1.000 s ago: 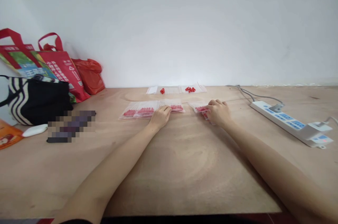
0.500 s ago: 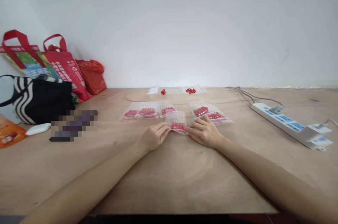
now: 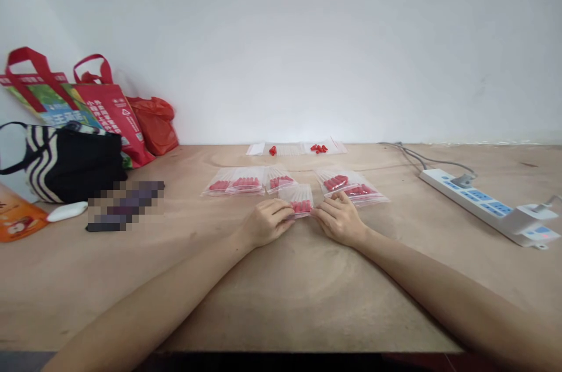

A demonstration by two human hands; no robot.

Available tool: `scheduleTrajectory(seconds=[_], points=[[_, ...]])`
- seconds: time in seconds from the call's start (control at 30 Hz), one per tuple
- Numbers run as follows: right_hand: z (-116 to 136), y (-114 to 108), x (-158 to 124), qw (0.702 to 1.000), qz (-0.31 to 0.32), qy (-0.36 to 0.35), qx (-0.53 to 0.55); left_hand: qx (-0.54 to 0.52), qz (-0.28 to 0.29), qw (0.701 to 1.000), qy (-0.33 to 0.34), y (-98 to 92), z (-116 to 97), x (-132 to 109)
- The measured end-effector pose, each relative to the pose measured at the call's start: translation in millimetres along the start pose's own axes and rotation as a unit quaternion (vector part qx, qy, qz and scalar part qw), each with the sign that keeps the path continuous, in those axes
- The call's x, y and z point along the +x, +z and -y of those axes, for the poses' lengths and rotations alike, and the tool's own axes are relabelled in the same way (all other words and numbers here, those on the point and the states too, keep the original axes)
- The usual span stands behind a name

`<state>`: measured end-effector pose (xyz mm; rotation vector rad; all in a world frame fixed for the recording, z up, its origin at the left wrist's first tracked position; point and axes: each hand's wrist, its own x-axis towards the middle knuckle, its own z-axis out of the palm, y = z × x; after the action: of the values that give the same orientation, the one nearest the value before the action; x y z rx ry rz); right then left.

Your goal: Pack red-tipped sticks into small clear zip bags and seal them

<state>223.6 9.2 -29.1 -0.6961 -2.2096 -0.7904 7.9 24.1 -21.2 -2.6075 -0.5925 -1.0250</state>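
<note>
Pinching a small clear bag (image 3: 299, 201) of red pieces between them, the left hand (image 3: 267, 223) and right hand (image 3: 339, 220) rest on the tabletop (image 3: 281, 296), each grip clenched on one side edge of it. The bag lies flat mid-tabletop, just in front of a row of filled bags (image 3: 239, 183). A pair of filled bags (image 3: 353, 188) lies just beyond the right hand. A white power strip (image 3: 480, 205) sits well to the right.
</note>
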Motion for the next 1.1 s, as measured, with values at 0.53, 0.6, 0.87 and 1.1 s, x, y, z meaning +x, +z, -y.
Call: scheduleTrajectory(seconds=[0.53,0.6,0.87,1.1], points=[[14,1,10,0.999,-0.006,-0.015,-0.031,0.077,-0.041,0.992,0.089,4.5,-10,7],[14,0,10,1.000,-0.007,-0.009,-0.019,0.070,-0.050,0.993,0.081,4.8,-9,6],[15,0,11,0.999,-0.045,0.024,0.018,0.079,-0.049,0.991,0.095,4.4,-10,6],[18,1,12,0.998,-0.049,0.018,0.037,0.093,-0.057,0.987,0.118,4.3,-11,7]])
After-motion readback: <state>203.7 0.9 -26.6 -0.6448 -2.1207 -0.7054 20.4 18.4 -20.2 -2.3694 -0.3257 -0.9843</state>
